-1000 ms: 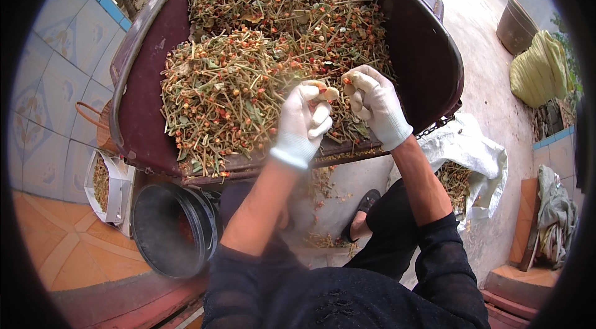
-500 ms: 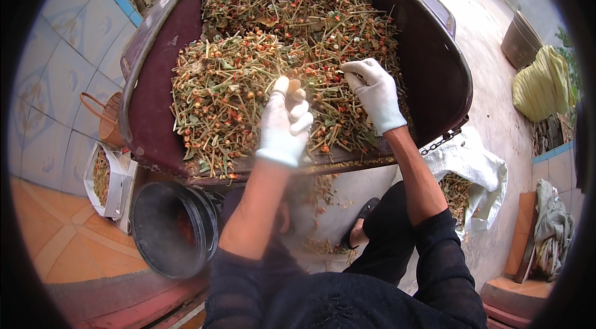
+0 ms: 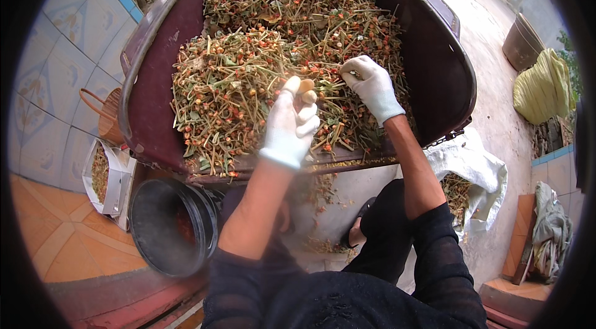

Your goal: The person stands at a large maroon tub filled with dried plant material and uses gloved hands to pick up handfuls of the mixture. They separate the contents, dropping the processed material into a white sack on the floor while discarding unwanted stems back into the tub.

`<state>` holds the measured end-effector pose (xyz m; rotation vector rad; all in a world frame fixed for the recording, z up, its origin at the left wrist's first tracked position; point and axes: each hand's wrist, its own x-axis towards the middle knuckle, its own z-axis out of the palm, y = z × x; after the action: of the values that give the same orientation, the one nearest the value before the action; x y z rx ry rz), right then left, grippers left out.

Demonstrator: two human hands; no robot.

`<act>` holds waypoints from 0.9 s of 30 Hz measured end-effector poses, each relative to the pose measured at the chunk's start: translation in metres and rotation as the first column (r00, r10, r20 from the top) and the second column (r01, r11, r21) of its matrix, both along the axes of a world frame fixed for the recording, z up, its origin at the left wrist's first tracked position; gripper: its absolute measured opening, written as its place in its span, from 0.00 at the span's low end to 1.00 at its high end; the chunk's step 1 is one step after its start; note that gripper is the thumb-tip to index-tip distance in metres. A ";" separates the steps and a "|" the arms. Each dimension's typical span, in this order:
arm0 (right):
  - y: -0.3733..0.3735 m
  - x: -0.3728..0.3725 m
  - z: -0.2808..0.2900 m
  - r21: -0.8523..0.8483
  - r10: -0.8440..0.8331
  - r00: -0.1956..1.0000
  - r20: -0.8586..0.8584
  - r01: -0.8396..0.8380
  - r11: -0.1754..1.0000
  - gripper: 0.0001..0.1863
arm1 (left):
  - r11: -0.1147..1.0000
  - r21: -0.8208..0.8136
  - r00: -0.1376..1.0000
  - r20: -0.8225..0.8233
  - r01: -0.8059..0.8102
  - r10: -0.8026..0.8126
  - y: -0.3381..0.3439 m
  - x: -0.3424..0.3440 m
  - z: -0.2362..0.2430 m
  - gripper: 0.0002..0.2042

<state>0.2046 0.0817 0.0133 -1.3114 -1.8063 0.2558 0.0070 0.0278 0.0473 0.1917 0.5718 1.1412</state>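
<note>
Both hands wear white gloves with cream-coloured fingertips. In front of me a deep maroon cart bed (image 3: 437, 74) holds a large heap of cut plant stems (image 3: 220, 90), greenish and straw-coloured, many with orange-red ends. My left hand (image 3: 290, 121) is over the near part of the heap, fingers curled and thumb close to the fingertips; whatever it holds is too small to make out. To its right, my right hand (image 3: 372, 88) is closed in a pinch low over the stems. Several stems lie by its fingertips, but I cannot tell if any is gripped.
A black bucket (image 3: 151, 226) stands below the cart's left corner, beside an open white bag (image 3: 118, 183) and a wicker basket (image 3: 112, 114). At right, a white sack (image 3: 487, 183) holds more stems under a chain (image 3: 444, 138). Scraps litter the floor between my feet.
My left hand has shifted slightly to the right, nearer my right hand. My right hand stays pinched in nearly the same place, and the view has moved very little.
</note>
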 end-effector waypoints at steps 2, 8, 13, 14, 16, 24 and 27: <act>-0.001 0.004 -0.003 0.020 0.005 0.999 -0.035 -0.004 1.000 0.06 | 1.000 -0.009 1.000 -0.004 -0.013 0.013 0.000 0.003 0.001 0.15; -0.004 -0.011 0.005 0.040 -0.003 0.997 0.077 0.000 0.999 0.09 | 1.000 0.012 0.999 0.038 -0.004 0.004 0.001 0.006 -0.005 0.15; 0.000 -0.003 0.004 0.106 0.124 0.982 -0.140 -0.110 0.988 0.07 | 1.000 0.002 1.000 -0.002 -0.016 0.016 0.002 0.009 -0.005 0.15; 0.001 -0.002 0.004 0.104 0.123 0.982 -0.143 -0.109 0.989 0.07 | 1.000 0.010 1.000 0.001 -0.016 0.016 0.003 0.008 -0.006 0.14; -0.002 -0.001 0.003 0.093 0.118 0.982 -0.147 -0.105 0.990 0.07 | 1.000 0.018 1.000 0.010 -0.012 0.012 0.003 0.005 -0.007 0.14; 0.001 -0.006 -0.001 0.047 0.040 0.994 0.102 -0.045 0.998 0.08 | 0.999 0.027 1.000 -0.003 -0.030 0.031 0.004 0.007 -0.008 0.14; 0.001 -0.002 -0.003 0.063 0.102 0.995 -0.011 -0.101 0.993 0.07 | 0.999 0.013 0.998 -0.029 -0.048 0.048 0.001 0.007 -0.003 0.14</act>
<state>0.2030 0.0823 0.0102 -1.1728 -1.8567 0.2612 0.0137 0.0293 0.0438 0.2064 0.5979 1.1900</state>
